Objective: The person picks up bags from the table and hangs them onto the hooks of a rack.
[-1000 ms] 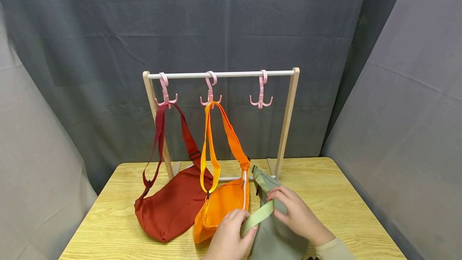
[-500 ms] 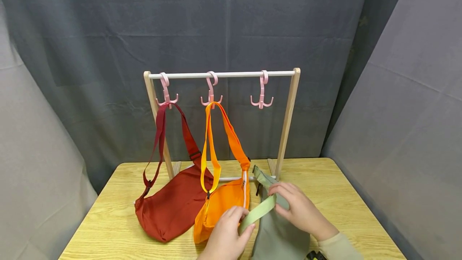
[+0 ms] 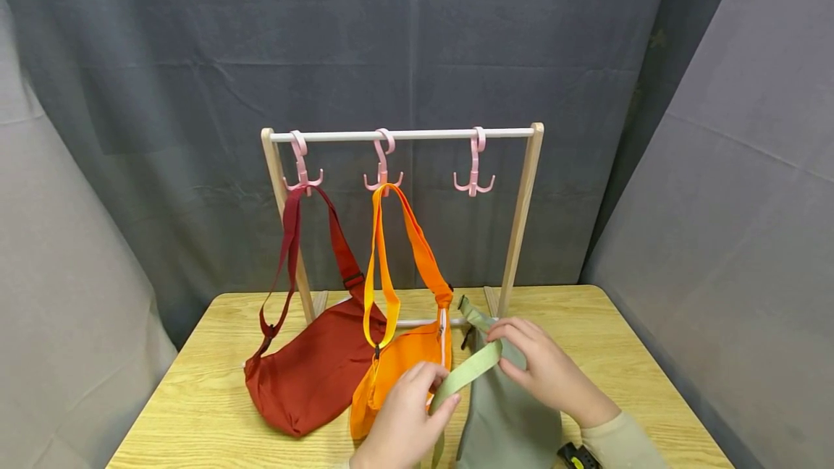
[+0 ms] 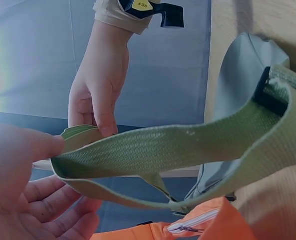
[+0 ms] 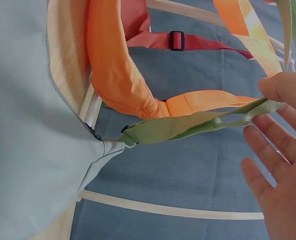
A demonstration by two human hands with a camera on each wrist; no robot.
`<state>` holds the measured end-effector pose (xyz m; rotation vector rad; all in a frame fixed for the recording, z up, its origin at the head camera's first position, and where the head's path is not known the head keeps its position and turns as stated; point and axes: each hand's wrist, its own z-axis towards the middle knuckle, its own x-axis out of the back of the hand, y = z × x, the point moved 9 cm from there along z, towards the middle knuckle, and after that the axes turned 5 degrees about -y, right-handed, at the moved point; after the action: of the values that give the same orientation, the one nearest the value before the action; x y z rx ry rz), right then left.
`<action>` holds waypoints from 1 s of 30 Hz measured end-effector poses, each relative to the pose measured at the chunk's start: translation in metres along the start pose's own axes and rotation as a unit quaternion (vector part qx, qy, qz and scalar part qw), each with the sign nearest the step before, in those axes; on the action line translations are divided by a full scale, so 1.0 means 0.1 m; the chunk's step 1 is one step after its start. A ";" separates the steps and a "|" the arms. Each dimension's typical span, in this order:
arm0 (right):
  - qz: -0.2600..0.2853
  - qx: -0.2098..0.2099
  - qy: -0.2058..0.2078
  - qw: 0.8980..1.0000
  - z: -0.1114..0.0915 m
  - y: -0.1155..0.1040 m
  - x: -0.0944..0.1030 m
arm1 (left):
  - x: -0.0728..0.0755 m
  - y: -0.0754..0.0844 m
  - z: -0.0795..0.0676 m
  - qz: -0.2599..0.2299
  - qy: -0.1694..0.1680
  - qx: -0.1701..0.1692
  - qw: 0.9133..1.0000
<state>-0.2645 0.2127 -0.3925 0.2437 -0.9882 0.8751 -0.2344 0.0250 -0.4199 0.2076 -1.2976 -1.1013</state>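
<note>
A grey-green bag (image 3: pixel 511 422) lies at the table's right front, its zipper edge visible in the right wrist view. Above it my two hands hold its light green strap (image 3: pixel 470 373). My left hand (image 3: pixel 405 411) pinches a fold of the strap between thumb and fingers. My right hand (image 3: pixel 544 371) pinches another part of the strap, farther back and to the right. In the left wrist view the strap (image 4: pixel 152 147) makes a loop, with a black buckle (image 4: pixel 268 97) on it. The bag's lower end is cut off in the head view.
A wooden rack with a white bar (image 3: pixel 423 134) stands behind, carrying three pink hooks. A dark red bag (image 3: pixel 313 375) hangs by its strap from the left hook, an orange bag (image 3: pixel 397 364) from the middle one. Nothing hangs on the right hook (image 3: pixel 474 165).
Both hands have risen slightly with the green strap, lifting it a little away from me. The right hand has shifted slightly right. The red and orange bags hang as before.
</note>
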 end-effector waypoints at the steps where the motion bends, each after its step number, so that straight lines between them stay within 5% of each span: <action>1: 0.002 0.001 0.000 1.000 0.00 -0.01 0.01 | 0.00 0.00 0.01 -0.002 -0.002 0.001 1.000; 9: 0.009 0.001 0.000 1.000 0.03 -0.02 0.09 | 0.07 0.06 0.06 -0.020 -0.020 0.008 1.000; 30: 0.000 0.008 -0.022 1.000 0.21 -0.03 0.26 | 0.34 0.22 0.13 0.005 -0.005 -0.016 1.000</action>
<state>-0.2688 0.2128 -0.3594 0.2778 -1.0228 0.8805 -0.2379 0.0170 -0.3781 0.1715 -1.2878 -1.1164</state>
